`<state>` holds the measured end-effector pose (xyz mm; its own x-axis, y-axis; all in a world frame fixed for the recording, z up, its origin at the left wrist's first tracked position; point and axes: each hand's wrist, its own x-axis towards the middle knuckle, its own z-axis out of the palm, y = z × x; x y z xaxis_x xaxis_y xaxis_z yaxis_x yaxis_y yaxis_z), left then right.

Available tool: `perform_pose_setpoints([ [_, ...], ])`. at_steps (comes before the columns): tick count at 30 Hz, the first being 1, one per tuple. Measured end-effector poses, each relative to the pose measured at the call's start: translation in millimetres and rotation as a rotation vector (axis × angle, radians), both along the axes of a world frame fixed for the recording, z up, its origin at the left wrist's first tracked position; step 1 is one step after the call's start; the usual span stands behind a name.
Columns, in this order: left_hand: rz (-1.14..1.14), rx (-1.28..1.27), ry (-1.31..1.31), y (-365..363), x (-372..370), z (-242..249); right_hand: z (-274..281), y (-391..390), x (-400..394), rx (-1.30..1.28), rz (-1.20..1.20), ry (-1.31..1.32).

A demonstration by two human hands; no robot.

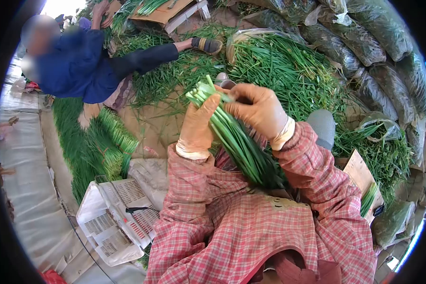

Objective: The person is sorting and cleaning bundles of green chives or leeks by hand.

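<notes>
My left hand (199,124), in a thin glove, is wrapped round a bunch of garlic chives (239,146). The pale cut ends point up and away from me, and the dark green leaves hang down towards my lap. Close beside those ends, my right hand (260,110), gloved too, has its thumb and fingers pinched together on a chive stalk at the bunch's side. The fingertips are slightly blurred, and the stalk shows only in part.
Loose chive leaves (284,61) lie heaped in front. Tied chive bundles (111,142) and a white plastic basket (113,217) are at left. A co-worker (75,66) sits at upper left near a cardboard-topped stand (158,12). Filled plastic bags (359,38) are stacked at right.
</notes>
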<state>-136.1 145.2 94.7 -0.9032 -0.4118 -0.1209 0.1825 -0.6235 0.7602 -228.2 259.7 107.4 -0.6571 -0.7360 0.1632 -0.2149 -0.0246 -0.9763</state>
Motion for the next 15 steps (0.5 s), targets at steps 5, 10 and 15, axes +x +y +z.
perform_pose_setpoints([
  [5, -0.028, 0.034, 0.024, -11.7, 7.8, -9.9, 0.9, 3.3, -39.7, -0.17, -0.039, -0.476],
  [10, 0.313, -0.072, -0.072, -59.4, 20.7, -7.9, 14.9, 101.6, -148.2, -0.685, -0.33, -0.509],
  [15, 0.41, 0.013, 0.2, -222.7, 64.0, -79.6, -19.6, 246.4, -184.9, 0.082, -1.029, 0.608],
])
